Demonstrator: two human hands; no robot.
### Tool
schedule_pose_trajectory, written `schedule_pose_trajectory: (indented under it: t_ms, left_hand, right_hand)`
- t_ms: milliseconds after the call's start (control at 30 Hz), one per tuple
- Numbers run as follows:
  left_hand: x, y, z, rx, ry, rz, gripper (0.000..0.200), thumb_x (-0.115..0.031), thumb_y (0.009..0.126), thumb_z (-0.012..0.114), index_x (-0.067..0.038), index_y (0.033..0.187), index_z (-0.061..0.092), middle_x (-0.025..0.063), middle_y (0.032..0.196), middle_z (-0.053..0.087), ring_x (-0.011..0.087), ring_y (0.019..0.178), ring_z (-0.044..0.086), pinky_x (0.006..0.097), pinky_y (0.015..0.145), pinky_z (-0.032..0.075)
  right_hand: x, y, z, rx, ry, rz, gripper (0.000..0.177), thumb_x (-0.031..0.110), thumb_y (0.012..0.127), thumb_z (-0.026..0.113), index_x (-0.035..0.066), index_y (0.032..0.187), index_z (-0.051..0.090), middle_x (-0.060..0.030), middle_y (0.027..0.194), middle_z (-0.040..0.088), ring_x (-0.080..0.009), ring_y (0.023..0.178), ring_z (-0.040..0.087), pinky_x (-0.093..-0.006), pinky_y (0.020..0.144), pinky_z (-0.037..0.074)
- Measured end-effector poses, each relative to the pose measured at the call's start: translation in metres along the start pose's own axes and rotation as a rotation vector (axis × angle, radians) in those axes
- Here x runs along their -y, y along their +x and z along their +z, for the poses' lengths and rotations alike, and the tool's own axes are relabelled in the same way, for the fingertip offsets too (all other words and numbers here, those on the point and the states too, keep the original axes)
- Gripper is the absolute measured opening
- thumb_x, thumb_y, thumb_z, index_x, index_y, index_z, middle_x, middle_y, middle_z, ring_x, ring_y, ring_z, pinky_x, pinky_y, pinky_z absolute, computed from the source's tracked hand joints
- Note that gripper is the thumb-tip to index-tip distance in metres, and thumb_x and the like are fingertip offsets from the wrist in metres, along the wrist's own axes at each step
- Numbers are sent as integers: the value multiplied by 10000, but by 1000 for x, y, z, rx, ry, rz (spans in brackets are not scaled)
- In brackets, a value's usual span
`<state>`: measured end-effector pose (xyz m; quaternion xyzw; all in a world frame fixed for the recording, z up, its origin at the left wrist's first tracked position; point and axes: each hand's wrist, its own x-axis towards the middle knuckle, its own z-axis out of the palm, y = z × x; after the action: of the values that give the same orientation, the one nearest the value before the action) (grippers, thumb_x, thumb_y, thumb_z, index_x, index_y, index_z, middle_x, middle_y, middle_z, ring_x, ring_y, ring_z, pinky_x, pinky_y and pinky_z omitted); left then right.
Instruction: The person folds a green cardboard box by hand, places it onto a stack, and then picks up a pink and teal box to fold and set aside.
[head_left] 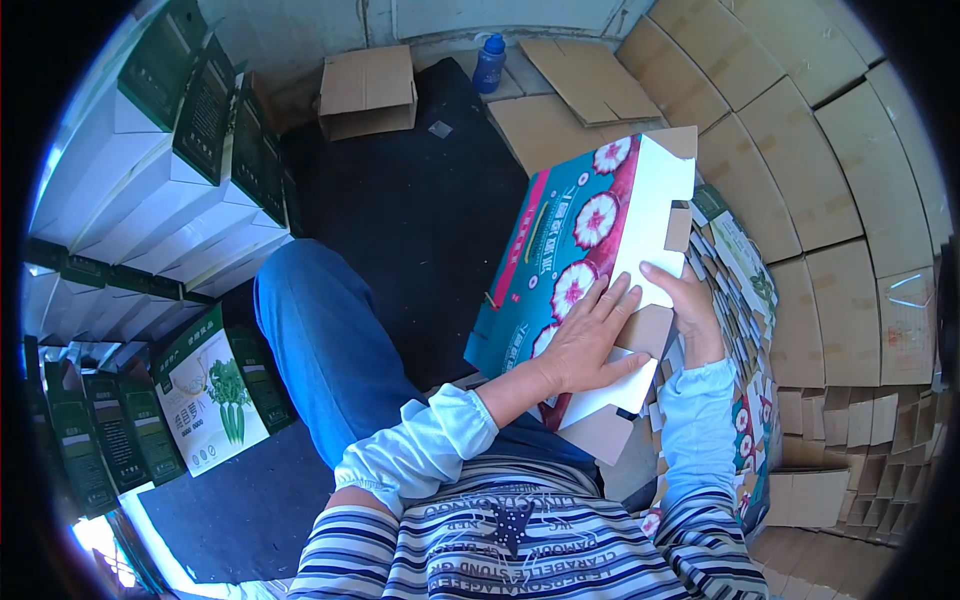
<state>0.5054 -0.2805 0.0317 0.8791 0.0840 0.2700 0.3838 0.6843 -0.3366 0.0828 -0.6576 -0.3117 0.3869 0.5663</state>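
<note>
A printed cardboard box in teal and magenta, with white flower-like round pictures, leans across my lap, its white and brown flaps standing out on the right side. My left hand lies flat over its printed face and flap edge, fingers stretched out and thumb apart. On the right, my right hand grips the flap side of the box, with the thumb on the white flap and the other fingers partly hidden behind. Both forearms wear light blue sleeve covers.
Green-and-white printed boxes are stacked at the left. Brown cartons form a wall at the right, above bundles of folded cardboard. Flattened printed boxes lie beside my right arm. At the back are an open brown carton and a blue bottle.
</note>
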Motion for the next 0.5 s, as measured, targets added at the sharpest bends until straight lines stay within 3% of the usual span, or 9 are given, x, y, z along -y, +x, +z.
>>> schedule_pose_trajectory:
  t_ms: [67,100,133,167,267,333,433,467,500]
  left_hand:
    - [7,-3,-8,19,-65,31,743,-435,842,569,7,1378,305,253,1427,267,411,1335,227,442,1093,206]
    - [20,-2,-11,-83,-220,101,665,-356,844,601,15,1342,365,252,1389,338,379,1317,293,418,1084,233]
    - [27,-2,-27,-149,-278,31,645,-304,823,650,23,1316,393,246,1367,372,348,1291,353,400,1071,266]
    - [41,-3,-43,-247,-152,-136,666,-292,797,688,26,1307,402,241,1362,379,335,1286,365,395,1063,282]
    - [118,2,-97,-458,-36,-411,777,-427,789,675,102,1278,383,289,1337,382,358,1268,376,405,1053,300]
    - [143,4,-124,-408,-233,-732,840,-490,783,668,120,1278,370,288,1298,429,343,1225,433,396,1037,334]
    - [129,10,-159,27,-956,-656,831,-509,782,663,108,1271,394,275,1232,500,321,1151,512,383,997,390]
    - [127,11,-162,56,-978,-641,786,-450,768,704,97,1255,420,241,1135,581,267,1017,607,358,900,477]
    - [124,13,-164,59,-1005,-630,706,-393,772,715,84,1226,459,220,1094,606,245,959,629,351,862,498]
  right_hand:
    - [-11,1,-12,4,-38,-5,545,163,787,688,-1,1257,465,-92,1119,585,-181,1001,569,-293,868,438]
    - [-10,-4,-19,-8,28,-20,532,116,770,672,-7,1248,472,-98,1130,581,-188,1010,570,-299,870,443]
    - [-1,-13,-22,-50,101,-53,527,105,768,663,-9,1246,472,-99,1126,582,-193,1010,573,-301,872,445]
    - [11,-28,-25,-96,175,-85,522,94,766,653,-12,1245,472,-100,1122,584,-199,1010,575,-303,874,447]
    - [8,-55,-63,-258,313,-166,515,77,768,603,-12,1255,459,-108,1122,581,-230,1013,579,-324,892,450]
    - [-1,-69,-86,-307,391,-253,481,117,803,581,-20,1249,463,-136,1130,581,-254,1004,588,-351,891,460]
    - [-17,-79,-111,-281,562,-285,464,145,824,566,-21,1246,465,-147,1133,582,-266,996,594,-370,890,467]
    - [-21,-82,-115,-262,629,-276,463,149,826,564,-20,1245,465,-146,1132,582,-265,994,595,-372,889,467]
    - [-24,-88,-121,-215,633,-262,442,151,845,552,-19,1243,463,-136,1124,586,-262,991,596,-381,892,466]
